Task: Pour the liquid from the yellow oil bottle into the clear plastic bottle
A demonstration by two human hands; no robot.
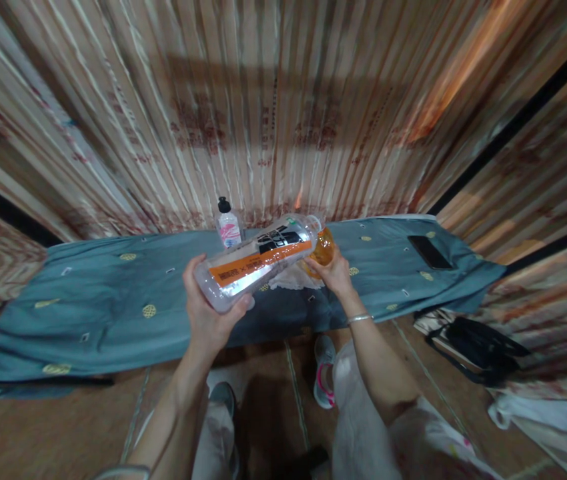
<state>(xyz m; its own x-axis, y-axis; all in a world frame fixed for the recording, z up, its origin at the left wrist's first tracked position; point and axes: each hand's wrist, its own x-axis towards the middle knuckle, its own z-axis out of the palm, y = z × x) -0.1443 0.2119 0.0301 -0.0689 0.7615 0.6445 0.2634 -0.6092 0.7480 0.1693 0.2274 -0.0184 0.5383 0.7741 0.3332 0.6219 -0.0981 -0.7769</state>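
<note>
My left hand [213,307] is closed round the bottom end of a large clear plastic bottle [263,260] with an orange and black label. The bottle lies tilted over, its open neck towards the right. Under that neck, my right hand [332,270] grips a smaller container of orange-amber colour [322,248]. The bottle's neck hides part of this container, so I cannot tell whether the two touch. A crumpled white cloth or tissue [296,277] lies on the table just below them.
A small clear bottle with a black cap and pink label [229,227] stands behind the large bottle. A dark phone [428,252] rests at the right of the green-blue tablecloth [108,287]. A black bag [478,347] sits on the floor at right. Striped curtains [243,100] hang behind.
</note>
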